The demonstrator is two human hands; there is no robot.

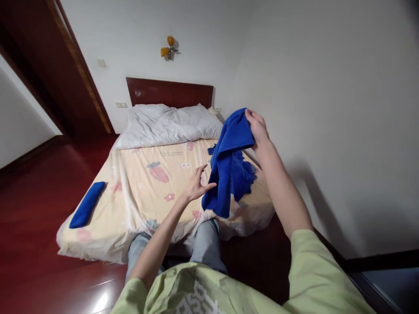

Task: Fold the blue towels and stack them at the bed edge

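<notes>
A blue towel [225,152] hangs in loose folds from my right hand [258,126], whose fingers pinch its upper corner. My left hand [197,185] is beside the towel's left edge, thumb and fingers apart, with nothing between them; whether the thumb touches the cloth I cannot tell. Behind the hanging towel, a crumpled heap of blue cloths [242,176] lies on the right side of the bed. At the bed's front left corner rests a blue towel folded into a long, narrow strip [87,205].
The bed [157,192] has a cream sheet with strawberry prints. A grey-white quilt [170,124] is bunched against the dark red headboard [170,91]. A white wall [334,109] stands close on the right. Dark red floor [29,226] extends to the left.
</notes>
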